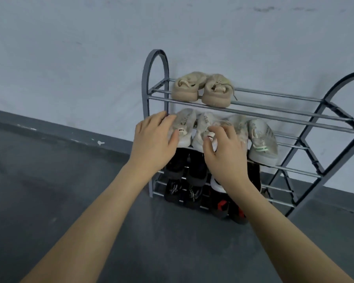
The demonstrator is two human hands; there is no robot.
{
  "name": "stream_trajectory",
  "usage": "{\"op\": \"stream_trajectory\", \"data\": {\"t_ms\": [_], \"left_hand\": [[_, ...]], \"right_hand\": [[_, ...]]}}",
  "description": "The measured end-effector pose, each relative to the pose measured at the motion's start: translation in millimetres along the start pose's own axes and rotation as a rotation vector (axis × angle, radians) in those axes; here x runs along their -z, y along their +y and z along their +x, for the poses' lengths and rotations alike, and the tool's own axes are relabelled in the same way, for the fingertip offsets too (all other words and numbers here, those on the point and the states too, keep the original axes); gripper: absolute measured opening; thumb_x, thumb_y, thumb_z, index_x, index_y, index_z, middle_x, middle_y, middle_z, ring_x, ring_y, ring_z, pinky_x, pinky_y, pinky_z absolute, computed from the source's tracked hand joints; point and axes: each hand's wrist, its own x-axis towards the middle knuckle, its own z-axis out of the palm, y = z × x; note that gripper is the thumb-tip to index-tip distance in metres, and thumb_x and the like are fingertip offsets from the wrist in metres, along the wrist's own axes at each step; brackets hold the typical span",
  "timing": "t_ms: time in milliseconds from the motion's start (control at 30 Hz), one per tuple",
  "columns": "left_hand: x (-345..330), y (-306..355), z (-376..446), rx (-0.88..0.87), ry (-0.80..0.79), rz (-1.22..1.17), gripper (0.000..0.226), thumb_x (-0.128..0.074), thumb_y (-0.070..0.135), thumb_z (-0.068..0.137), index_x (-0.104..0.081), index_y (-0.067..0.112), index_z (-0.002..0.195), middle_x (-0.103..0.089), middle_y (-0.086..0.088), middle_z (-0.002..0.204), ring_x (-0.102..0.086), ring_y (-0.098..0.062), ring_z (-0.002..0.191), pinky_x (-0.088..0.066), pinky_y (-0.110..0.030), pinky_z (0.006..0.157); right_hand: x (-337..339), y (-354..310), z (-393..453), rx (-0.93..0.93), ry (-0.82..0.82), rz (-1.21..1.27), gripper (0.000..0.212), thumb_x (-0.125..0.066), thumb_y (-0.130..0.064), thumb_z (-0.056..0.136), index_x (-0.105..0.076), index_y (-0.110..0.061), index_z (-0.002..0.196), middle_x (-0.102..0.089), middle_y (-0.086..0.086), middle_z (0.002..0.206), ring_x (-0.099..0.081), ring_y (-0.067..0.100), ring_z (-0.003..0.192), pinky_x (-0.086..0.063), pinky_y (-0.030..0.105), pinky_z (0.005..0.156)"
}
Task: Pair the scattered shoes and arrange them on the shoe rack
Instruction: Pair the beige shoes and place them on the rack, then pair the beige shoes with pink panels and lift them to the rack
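A grey metal shoe rack [274, 117] stands against the wall. Two beige shoes [200, 88] sit side by side on its top shelf. On the second shelf lie several pale grey-white sneakers. My left hand [153, 144] rests with fingers spread on the leftmost sneaker [184, 127]. My right hand [225, 156] curls its fingers round the heel of the sneaker beside it [202, 129]. A sneaker with a green stripe [262, 141] lies at the right end of that shelf. Dark shoes [184, 170] fill the lower shelves, partly hidden by my hands.
The right half of the top shelf holds nothing. Dark grey floor [70, 190] spreads to the left and in front of the rack. A pale wall [90, 58] with a dark skirting strip stands behind it.
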Motion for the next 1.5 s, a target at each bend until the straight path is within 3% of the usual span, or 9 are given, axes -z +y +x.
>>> {"op": "stream_trajectory", "data": {"t_ms": [167,500,667,900,1033,1100,1167,1300,1500], "left_hand": [[30.3,-25.3,-71.3,0.110,-0.052,0.038,0.037,-0.047,0.026,0.093,-0.052,0.016,0.129,-0.046,-0.007,0.139,-0.039,-0.027,0.128,-0.022,-0.037,0.105],[63.1,-148.9,-222.0,0.511,-0.147,0.129,0.040,-0.048,0.027,0.093,-0.049,0.014,0.131,-0.046,-0.009,0.139,-0.043,-0.028,0.126,-0.029,-0.042,0.106],[43.9,-209.4,-326.1,0.834,-0.196,0.153,0.046,-0.048,0.029,0.093,-0.041,0.014,0.136,-0.039,-0.011,0.144,-0.038,-0.033,0.129,-0.030,-0.048,0.106],[0.7,-247.8,-450.9,1.247,-0.420,0.219,0.056,-0.039,0.044,0.093,-0.021,0.026,0.143,-0.019,-0.013,0.152,-0.024,-0.040,0.135,-0.024,-0.052,0.107],[-7.9,-250.9,-490.2,1.423,-0.468,0.224,0.059,-0.029,0.053,0.093,-0.014,0.030,0.145,-0.022,-0.013,0.151,-0.032,-0.041,0.130,-0.029,-0.053,0.103],[-8.6,-252.8,-504.4,1.425,-0.460,0.157,0.059,-0.027,0.051,0.095,-0.012,0.027,0.147,-0.033,-0.010,0.146,-0.038,-0.037,0.126,-0.035,-0.049,0.099],[-8.7,-255.8,-510.2,1.355,-0.415,0.060,0.054,-0.031,0.036,0.098,-0.015,0.024,0.147,-0.040,-0.010,0.141,-0.038,-0.033,0.126,-0.039,-0.046,0.097],[-14.2,-265.4,-500.7,1.205,-0.326,0.006,0.046,-0.038,0.015,0.097,-0.033,0.021,0.143,-0.048,-0.009,0.130,-0.043,-0.028,0.120,-0.041,-0.040,0.095],[-38.7,-263.6,-470.1,1.053,-0.272,-0.066,0.038,-0.042,0.016,0.097,-0.047,0.019,0.134,-0.053,-0.005,0.124,-0.043,-0.025,0.115,-0.039,-0.031,0.089]], "right_hand": [[-23.2,-33.7,-53.2,0.080,-0.137,0.073,0.030,-0.049,-0.027,0.092,-0.056,-0.011,0.117,-0.056,0.011,0.116,-0.056,0.034,0.097,-0.046,0.048,0.081],[-152.0,-120.9,-166.2,0.242,-0.505,0.215,0.034,-0.052,-0.028,0.093,-0.056,-0.009,0.121,-0.059,0.015,0.116,-0.058,0.035,0.100,-0.046,0.047,0.083],[-226.1,-144.1,-247.7,0.264,-0.735,0.234,0.036,-0.051,-0.033,0.093,-0.056,-0.013,0.122,-0.060,0.011,0.112,-0.057,0.033,0.100,-0.042,0.040,0.084],[-292.9,-139.3,-355.4,0.344,-1.033,0.232,0.040,-0.045,-0.040,0.094,-0.052,-0.020,0.129,-0.062,0.004,0.117,-0.057,0.027,0.104,-0.039,0.038,0.087],[-305.3,-139.5,-397.6,0.362,-1.110,0.227,0.042,-0.045,-0.042,0.094,-0.052,-0.022,0.130,-0.064,0.004,0.116,-0.059,0.027,0.105,-0.038,0.039,0.087],[-308.7,-143.8,-415.2,0.435,-1.148,0.206,0.044,-0.043,-0.046,0.093,-0.049,-0.025,0.131,-0.065,0.003,0.112,-0.060,0.027,0.102,-0.036,0.039,0.084],[-311.6,-148.5,-426.0,0.477,-1.164,0.190,0.047,-0.043,-0.048,0.093,-0.045,-0.025,0.134,-0.064,0.003,0.107,-0.059,0.026,0.098,-0.035,0.038,0.082],[-316.5,-143.3,-426.0,0.304,-1.127,0.206,0.046,-0.048,-0.039,0.092,-0.044,-0.025,0.136,-0.062,0.001,0.105,-0.058,0.022,0.095,-0.036,0.036,0.083],[-305.4,-119.9,-411.5,0.109,-0.958,0.255,0.031,-0.053,-0.010,0.091,-0.060,-0.009,0.121,-0.069,0.009,0.097,-0.064,0.031,0.082,-0.044,0.040,0.077]]}}
